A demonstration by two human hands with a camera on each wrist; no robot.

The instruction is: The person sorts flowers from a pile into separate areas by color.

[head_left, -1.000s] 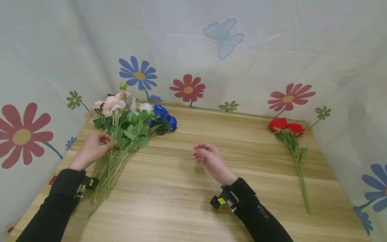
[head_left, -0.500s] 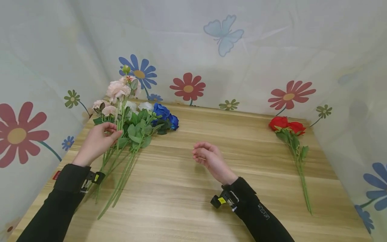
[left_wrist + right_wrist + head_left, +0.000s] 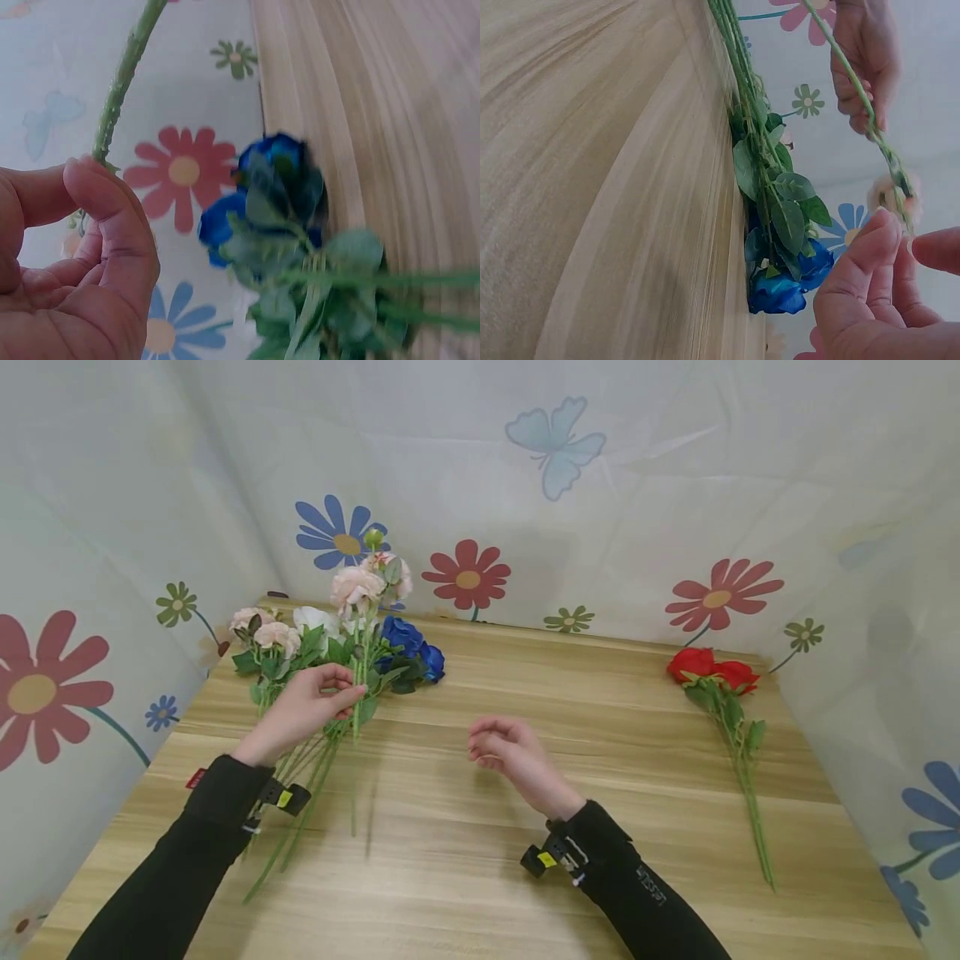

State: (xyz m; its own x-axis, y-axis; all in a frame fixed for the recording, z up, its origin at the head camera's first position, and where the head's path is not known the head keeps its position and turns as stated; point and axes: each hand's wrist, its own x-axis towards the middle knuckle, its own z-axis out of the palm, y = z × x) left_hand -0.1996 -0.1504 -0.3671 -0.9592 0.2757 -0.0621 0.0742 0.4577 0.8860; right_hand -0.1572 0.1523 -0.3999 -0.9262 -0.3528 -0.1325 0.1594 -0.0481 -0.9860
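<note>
My left hand (image 3: 311, 703) pinches the green stem (image 3: 124, 90) of a pale pink artificial flower (image 3: 356, 589) between thumb and fingers. The flower stands upright, raised from the table, with a round green bud (image 3: 373, 538) at its top. Behind and below it lie blue roses (image 3: 401, 635), a white flower (image 3: 313, 620) and more pale pink blooms (image 3: 276, 637), their stems pointing toward me. My right hand (image 3: 521, 762) hovers over the middle of the table with loosely curled fingers and holds nothing. In the right wrist view, its fingertips overlap the held flower.
Red roses (image 3: 692, 666) with green stems lie apart on the right of the wooden table (image 3: 570, 693). A white cloth backdrop (image 3: 450, 452) printed with flowers and a butterfly encloses the table's back and sides.
My left hand has lifted the pale pink flower from the bunch and carried it to the right. The remaining stems shifted slightly; my right hand has hardly moved.
</note>
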